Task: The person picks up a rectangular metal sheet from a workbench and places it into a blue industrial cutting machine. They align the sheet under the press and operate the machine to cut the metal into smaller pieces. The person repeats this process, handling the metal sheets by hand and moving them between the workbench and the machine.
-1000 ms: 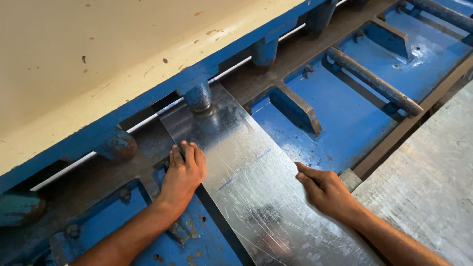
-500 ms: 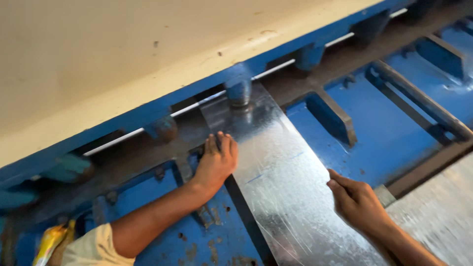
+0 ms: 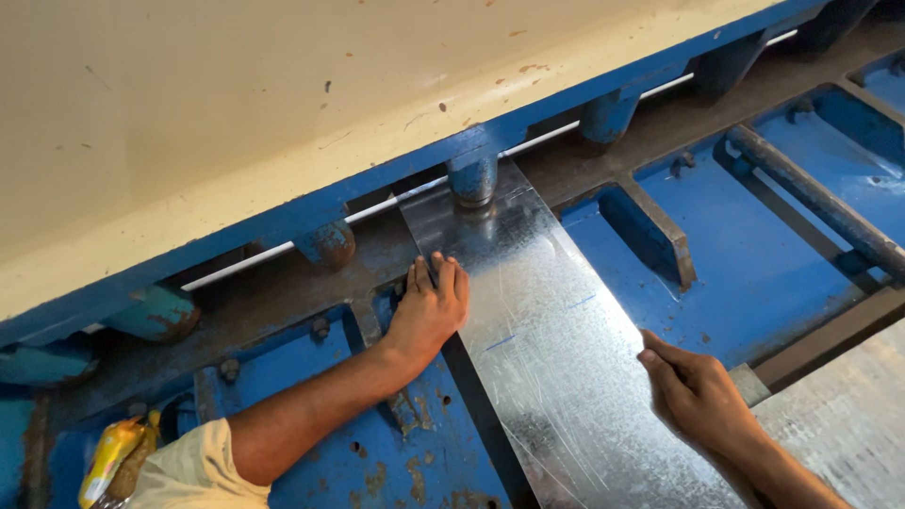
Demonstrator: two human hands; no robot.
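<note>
A long shiny galvanised metal sheet (image 3: 556, 330) lies on the blue shear machine bed, its far end under a blue hold-down foot (image 3: 473, 177). My left hand (image 3: 429, 306) rests flat on the sheet's left edge, fingers together and pointing towards the blade. My right hand (image 3: 698, 391) presses against the sheet's right edge, fingers extended along it. Short blue marks show on the sheet between the two hands.
The cream machine housing (image 3: 283, 104) overhangs the blade line, with more blue hold-down feet (image 3: 325, 243) along it. A raised blue support arm (image 3: 660, 231) and a steel bar (image 3: 811, 198) lie to the right. Another metal sheet (image 3: 848, 424) sits at the lower right. A yellow object (image 3: 113, 457) shows lower left.
The view has swung left, so the sheet and hands sit further right in frame. Both hands keep their places on the sheet's edges.
</note>
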